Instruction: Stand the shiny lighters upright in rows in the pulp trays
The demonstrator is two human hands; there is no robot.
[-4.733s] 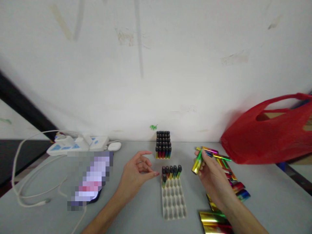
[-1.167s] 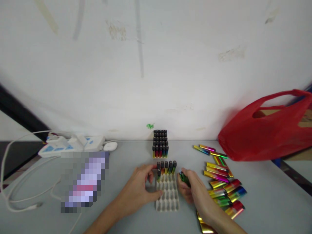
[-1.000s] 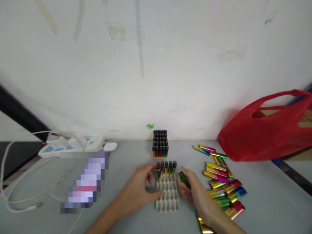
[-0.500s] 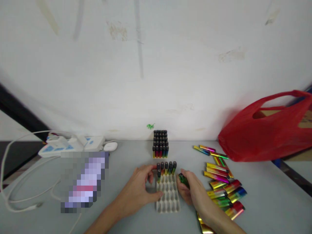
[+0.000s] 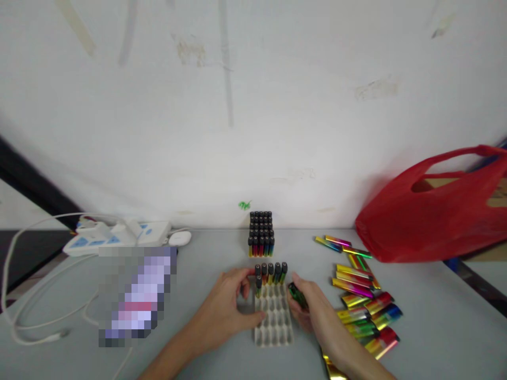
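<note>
A pale slotted tray [image 5: 273, 338] lies on the table in front of me. Several lighters [image 5: 271, 272] with black tops and shiny coloured bodies stand upright in its back row, and one more stands in front of them at the left. My left hand [image 5: 227, 298] holds the tray's left side, its thumb on the edge and its index finger by the back left lighter. Just right of the tray, my right hand [image 5: 311, 303] is closed around a green lighter [image 5: 297, 294], black end facing the tray.
A block of upright lighters [image 5: 261, 235] stands behind the tray, near the wall. Loose shiny lighters [image 5: 366, 316] lie at the right, below a red plastic bag [image 5: 431, 216]. Leftward are a power strip [image 5: 119, 235], white cables and a blurred-out purple object [image 5: 142, 290].
My right hand has turned the green lighter slightly and shifted it a little to the left. My left hand and the tray stay in place.
</note>
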